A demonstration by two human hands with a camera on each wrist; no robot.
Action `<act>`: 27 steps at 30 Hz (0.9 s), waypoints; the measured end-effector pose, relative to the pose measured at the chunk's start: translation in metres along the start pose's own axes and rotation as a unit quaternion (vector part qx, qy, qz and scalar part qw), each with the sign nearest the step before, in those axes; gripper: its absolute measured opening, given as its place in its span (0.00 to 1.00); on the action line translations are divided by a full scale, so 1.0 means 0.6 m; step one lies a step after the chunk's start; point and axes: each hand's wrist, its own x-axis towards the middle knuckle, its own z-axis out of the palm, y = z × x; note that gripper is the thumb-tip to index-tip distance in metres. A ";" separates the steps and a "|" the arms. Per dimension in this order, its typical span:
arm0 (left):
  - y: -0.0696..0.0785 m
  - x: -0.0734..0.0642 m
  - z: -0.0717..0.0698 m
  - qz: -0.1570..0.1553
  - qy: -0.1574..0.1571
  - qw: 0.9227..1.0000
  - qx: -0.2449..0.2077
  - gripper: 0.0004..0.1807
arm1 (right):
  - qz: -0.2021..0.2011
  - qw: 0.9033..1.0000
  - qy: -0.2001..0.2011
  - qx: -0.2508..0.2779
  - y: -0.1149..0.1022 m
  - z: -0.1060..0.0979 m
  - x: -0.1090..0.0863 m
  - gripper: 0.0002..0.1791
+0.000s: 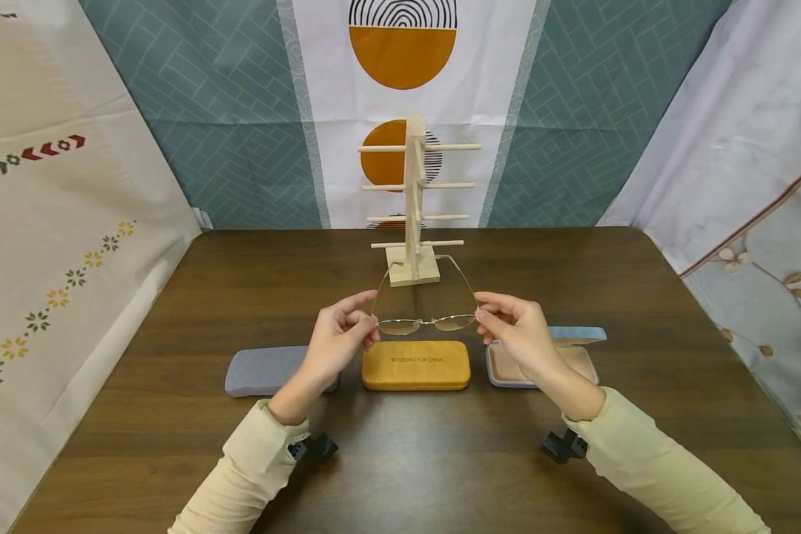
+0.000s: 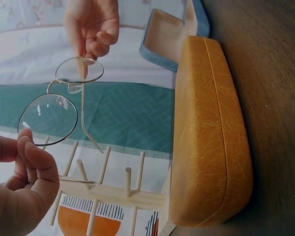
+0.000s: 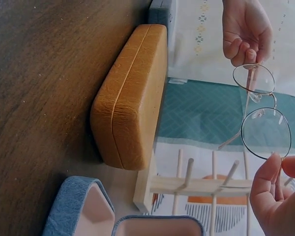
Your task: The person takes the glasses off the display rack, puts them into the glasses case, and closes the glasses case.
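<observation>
A pair of thin gold-rimmed glasses point(image 1: 426, 322) hangs above the table with its temples unfolded and reaching away toward the stand. My left hand point(image 1: 337, 337) pinches the frame at the left hinge, and my right hand point(image 1: 517, 330) pinches it at the right hinge. Both round lenses show in the left wrist view, where the near lens point(image 2: 48, 119) sits right by the left fingertips. Below the glasses lies a closed mustard-yellow glasses case point(image 1: 417, 366) with printed lettering. Behind them stands a wooden glasses stand point(image 1: 414, 200) with several crossbars and no glasses on it.
A closed grey-blue glasses case point(image 1: 267, 369) lies at the left, partly behind my left wrist. At the right, an open blue case point(image 1: 577, 334) shows its pale lining, partly covered by my right hand. Patterned cloths point(image 1: 233, 111) hang around the brown table point(image 1: 434, 460).
</observation>
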 end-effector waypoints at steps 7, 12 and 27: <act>-0.006 0.001 -0.002 0.002 -0.007 1.000 0.010 0.16 | 0.009 1.000 -0.001 0.004 0.002 0.002 -0.001 0.19; -0.008 0.000 -0.004 -0.001 -0.008 1.000 0.004 0.14 | 0.008 1.000 0.000 0.010 0.004 0.005 0.000 0.19; -0.006 -0.003 -0.009 -0.002 -0.010 1.000 0.001 0.11 | 0.004 1.000 -0.002 0.021 0.008 0.008 0.000 0.18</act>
